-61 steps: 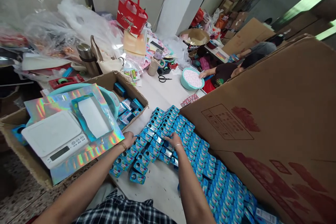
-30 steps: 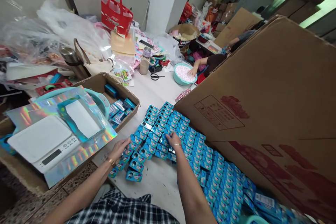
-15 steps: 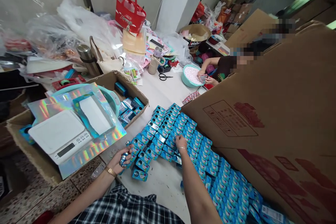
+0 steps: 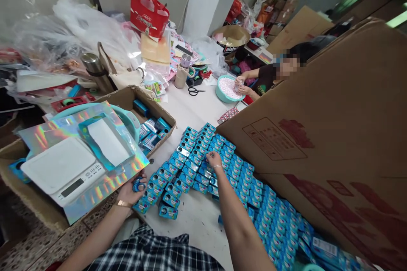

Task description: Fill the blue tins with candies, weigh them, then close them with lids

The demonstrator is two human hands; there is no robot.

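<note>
My left hand (image 4: 132, 189) is curled around several small round blue, shiny pieces (image 4: 138, 185), their kind too small to make out. It is beside the open carton's near right corner, left of the rows of boxes. My right hand (image 4: 213, 159) is over the middle of the rows, fingertips pinched together at the top of one box. What they hold, if anything, is hidden. The small blue boxes (image 4: 170, 200) stand in tight rows on the white table (image 4: 197, 224). Several of those on the left show dark round spots on top; others show plain blue circles.
At left, an open carton (image 4: 44, 209) holds blue boxes, with a white digital scale (image 4: 60, 165) on a holographic sheet over it. A tall brown carton (image 4: 318, 106) walls off the right. Behind are scissors (image 4: 194, 91), a tumbler (image 4: 182, 74) and a co-worker's hands at a teal basin (image 4: 219, 93).
My left hand has drawn back left and nearer the carton, still holding the pieces. My right hand has moved slightly up and left across the boxes. The camera view has shifted a little.
</note>
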